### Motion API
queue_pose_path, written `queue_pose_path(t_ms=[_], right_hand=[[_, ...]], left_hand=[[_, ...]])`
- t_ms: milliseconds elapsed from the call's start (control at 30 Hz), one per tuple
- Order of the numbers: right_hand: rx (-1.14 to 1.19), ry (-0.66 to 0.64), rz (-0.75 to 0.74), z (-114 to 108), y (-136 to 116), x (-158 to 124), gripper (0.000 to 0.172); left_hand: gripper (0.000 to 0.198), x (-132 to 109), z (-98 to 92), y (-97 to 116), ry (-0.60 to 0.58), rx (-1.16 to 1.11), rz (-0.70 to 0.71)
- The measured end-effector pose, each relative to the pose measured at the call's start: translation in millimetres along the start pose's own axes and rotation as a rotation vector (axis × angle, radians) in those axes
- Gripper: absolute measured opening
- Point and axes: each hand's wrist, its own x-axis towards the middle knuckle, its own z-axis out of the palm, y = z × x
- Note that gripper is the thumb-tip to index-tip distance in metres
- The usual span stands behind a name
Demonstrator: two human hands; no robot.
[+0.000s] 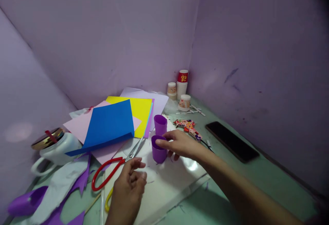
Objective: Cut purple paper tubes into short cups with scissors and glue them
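Two purple paper tubes stand upright on a white board (177,177). My right hand (177,142) pinches the rim of the nearer purple tube (159,153), thumb at its opening and fingers on the right side. Just behind it is the farther purple tube (160,125). My left hand (131,184) hovers to the left, fingers loosely curled and apart, holding nothing. Close beyond it lie red-handled scissors (109,173), their blades pointing away toward the paper sheets. A yellow handle (108,199) shows partly behind my left hand.
Blue (109,122) and yellow paper (141,110) lie at the back left. A white mug (64,149) and purple scraps (28,201) are at left. Paper cups (184,102) stand near the corner, patterned fabric (187,125) before them. A black phone (231,141) lies right.
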Motion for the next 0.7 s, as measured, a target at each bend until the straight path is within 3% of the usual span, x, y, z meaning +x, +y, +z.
queue_pose_path(t_ms=[100, 200, 300, 400, 467, 567, 700], right_hand=[[0.027, 0.022, -0.024, -20, 14, 3, 0.054], [0.024, 0.123, -0.105, -43, 32, 23, 0.043], [0.064, 0.125, -0.248, -52, 45, 54, 0.087], [0.109, 0.035, -0.361, -45, 50, 79, 0.104], [0.129, -0.001, -0.408, -38, 51, 89, 0.1], [0.144, -0.025, -0.434, -31, 53, 89, 0.077], [0.138, 0.042, -0.403, -28, 62, 59, 0.058]], left_hand=[[0.041, 9, 6.1, 7, -0.03, 0.174, 0.043], [0.059, 18, 15.6, 15, -0.092, 0.272, 0.036], [0.07, 26, 27.4, 20, -0.117, 0.3, 0.039], [0.074, 31, 40.0, 19, -0.091, 0.3, 0.07], [0.077, 34, 48.0, 17, -0.072, 0.308, 0.065], [0.069, 36, 56.2, 14, -0.062, 0.327, 0.051], [0.052, 34, 55.3, 11, -0.03, 0.34, 0.067]])
